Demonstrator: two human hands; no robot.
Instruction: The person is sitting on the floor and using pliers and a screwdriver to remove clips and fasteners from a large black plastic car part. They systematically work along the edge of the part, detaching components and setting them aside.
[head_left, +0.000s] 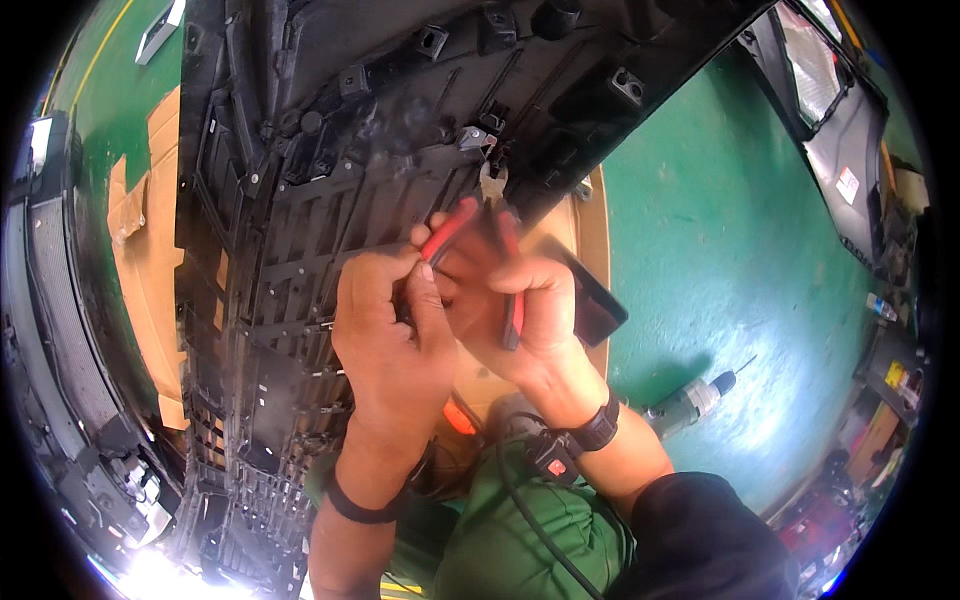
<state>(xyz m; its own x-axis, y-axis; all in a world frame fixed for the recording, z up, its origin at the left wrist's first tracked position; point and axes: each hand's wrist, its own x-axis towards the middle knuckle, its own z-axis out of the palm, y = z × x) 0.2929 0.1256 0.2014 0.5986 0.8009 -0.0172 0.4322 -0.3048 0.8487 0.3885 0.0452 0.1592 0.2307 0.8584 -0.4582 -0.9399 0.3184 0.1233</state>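
Both my hands grip red-handled pliers [448, 230], one on each handle. My left hand [393, 315] is closed on the left handle, thumb and fingers pinching it. Around the right handle wraps my right hand [545, 305], partly smeared by motion. The handles are spread apart. The metal jaws point away from me and meet a small fitting [493, 150] on a large black ribbed plastic panel [370, 215]; whether they bite on it, I cannot tell. A small grey metallic piece [470, 138] sits just left of the fitting.
A power drill [690, 405] lies on the green floor [720, 230] at right. Cardboard [155, 235] lies left of the panel. A dark flat object [600, 310] is beside my right wrist. A black cable [530, 510] crosses my green trousers. Another dark panel [850, 160] stands far right.
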